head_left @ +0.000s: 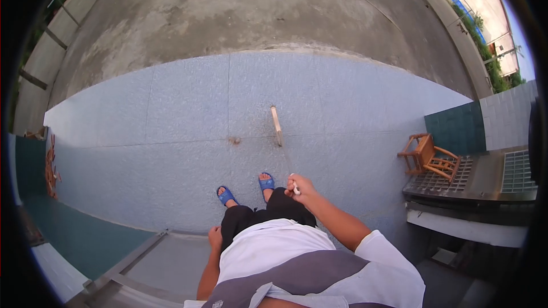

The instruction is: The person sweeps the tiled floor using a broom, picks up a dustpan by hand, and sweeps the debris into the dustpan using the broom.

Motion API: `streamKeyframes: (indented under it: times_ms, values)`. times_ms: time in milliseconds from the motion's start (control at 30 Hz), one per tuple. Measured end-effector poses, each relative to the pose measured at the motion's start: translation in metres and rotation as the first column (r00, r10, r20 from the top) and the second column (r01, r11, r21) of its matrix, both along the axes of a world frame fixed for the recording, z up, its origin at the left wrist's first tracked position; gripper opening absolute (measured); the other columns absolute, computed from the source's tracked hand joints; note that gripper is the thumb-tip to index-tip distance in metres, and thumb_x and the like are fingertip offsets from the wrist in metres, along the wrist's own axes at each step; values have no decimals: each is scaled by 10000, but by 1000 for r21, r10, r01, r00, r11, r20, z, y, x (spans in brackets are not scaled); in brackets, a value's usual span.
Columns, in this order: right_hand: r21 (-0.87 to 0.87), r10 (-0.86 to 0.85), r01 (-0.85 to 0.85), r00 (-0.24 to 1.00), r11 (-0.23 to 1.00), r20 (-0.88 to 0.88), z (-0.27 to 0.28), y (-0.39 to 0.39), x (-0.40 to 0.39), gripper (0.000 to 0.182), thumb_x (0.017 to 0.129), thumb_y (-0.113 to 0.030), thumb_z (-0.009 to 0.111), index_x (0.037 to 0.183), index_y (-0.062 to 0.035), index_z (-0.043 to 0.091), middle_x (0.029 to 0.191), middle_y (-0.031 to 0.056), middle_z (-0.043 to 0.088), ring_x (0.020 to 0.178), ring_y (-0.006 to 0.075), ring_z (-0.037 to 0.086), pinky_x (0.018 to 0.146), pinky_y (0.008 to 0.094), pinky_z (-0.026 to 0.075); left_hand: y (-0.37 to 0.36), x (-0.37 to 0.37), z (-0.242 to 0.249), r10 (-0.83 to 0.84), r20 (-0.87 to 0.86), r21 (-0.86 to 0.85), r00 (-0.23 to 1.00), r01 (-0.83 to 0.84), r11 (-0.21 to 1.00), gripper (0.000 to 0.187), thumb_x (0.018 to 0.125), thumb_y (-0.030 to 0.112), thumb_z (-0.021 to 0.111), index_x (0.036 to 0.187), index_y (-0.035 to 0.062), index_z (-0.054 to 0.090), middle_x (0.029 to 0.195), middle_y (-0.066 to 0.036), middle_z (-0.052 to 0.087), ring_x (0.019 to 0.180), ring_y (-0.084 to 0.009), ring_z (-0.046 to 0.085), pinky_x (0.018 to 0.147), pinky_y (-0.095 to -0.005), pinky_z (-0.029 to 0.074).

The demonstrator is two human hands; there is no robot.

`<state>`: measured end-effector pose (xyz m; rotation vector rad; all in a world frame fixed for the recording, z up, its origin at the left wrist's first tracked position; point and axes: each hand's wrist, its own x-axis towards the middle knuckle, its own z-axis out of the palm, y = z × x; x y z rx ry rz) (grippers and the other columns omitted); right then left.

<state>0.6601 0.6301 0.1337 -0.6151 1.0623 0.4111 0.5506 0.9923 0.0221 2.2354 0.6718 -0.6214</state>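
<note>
My right hand (301,188) is closed around the white-ended handle of a long-handled broom (276,124). The thin handle runs forward to a narrow, pale head resting on the blue-grey floor in front of my feet. To the left of that head lies a small brown clump of debris (234,141). My left hand (215,236) hangs beside my left thigh, fingers curled in, nothing showing in it.
Blue slippers (226,195) are on my feet. A wooden chair (426,153) stands at the right by a metal grate (456,174). Reddish-brown pieces (52,166) lie along the left wall. Beyond the tiles (188,94) is a concrete yard (240,11).
</note>
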Motion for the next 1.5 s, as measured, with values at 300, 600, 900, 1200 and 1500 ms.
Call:
streamKeyframes:
  times_ms: [300,600,900,1200,1500]
  values:
    - [163,-295,335,928,928,-226,7,-23,-76,139,698,-27,414,564,-55,389,452,7,388,359,92,398,311,180,359,60,47,-7,-235,10,-167,972,233,958,233,700,208,522,755,-6,594,686,-153,584,642,-222,563,596,-309,426]
    - [279,-376,493,845,824,-381,-90,126,-10,151,603,78,402,591,-49,322,504,34,333,359,141,370,334,235,345,142,41,-10,-289,26,-139,957,290,947,196,693,184,548,745,1,598,683,-135,590,631,-196,564,576,-297,427]
    - [532,-164,335,925,778,-342,-22,330,99,110,653,56,384,650,-47,346,531,36,359,401,119,373,362,222,356,188,0,-15,-214,-47,-146,976,206,968,187,677,161,536,766,7,593,715,-157,586,673,-220,569,606,-324,427]
    - [754,-176,212,976,622,-129,-11,256,94,53,738,-29,426,707,-20,385,501,-12,383,373,56,380,308,181,315,168,17,-17,-244,154,-269,958,278,922,228,690,216,535,796,21,586,733,-155,585,702,-227,570,613,-327,419]
    - [554,-160,198,980,808,-116,28,153,4,21,754,-31,401,734,-28,396,477,-38,375,377,28,381,319,166,321,141,70,-19,-372,-16,-173,928,364,915,256,708,253,542,809,24,594,746,-149,586,701,-248,570,619,-316,432]
